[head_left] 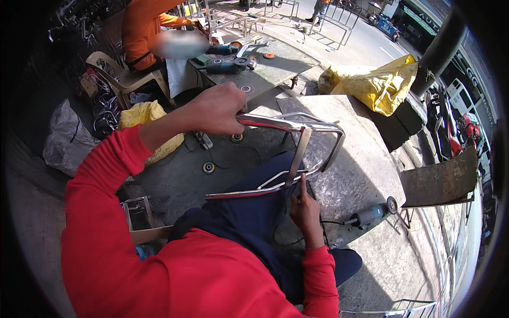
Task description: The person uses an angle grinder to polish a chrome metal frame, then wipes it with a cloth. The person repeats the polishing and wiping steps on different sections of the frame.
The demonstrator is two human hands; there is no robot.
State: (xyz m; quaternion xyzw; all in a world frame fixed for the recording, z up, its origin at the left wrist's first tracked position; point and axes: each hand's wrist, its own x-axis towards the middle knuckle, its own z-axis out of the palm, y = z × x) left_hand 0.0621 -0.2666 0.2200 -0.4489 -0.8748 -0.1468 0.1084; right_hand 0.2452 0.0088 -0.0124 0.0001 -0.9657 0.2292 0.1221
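Observation:
A shiny bent-tube metal frame [300,151] is held tilted above my lap, with a flat upright bar joining its upper and lower tubes. My left hand [220,110] is closed round the left end of its upper tube. From below, my right hand [306,212] reaches to the lower tube, the index finger stretched out against it near the upright bar. Its other fingers look curled, and they hold nothing that I can see. An angle grinder [371,214] with a dark disc lies right of my right hand on the grey metal tabletop [352,169].
Across the work area, a person in orange [142,34] sits on a plastic chair [114,74] beside another table [286,66] with grinders and discs. Yellow sacks [384,85] lie at the far right. Loose discs [209,168] and a cord are on the ground left of my legs.

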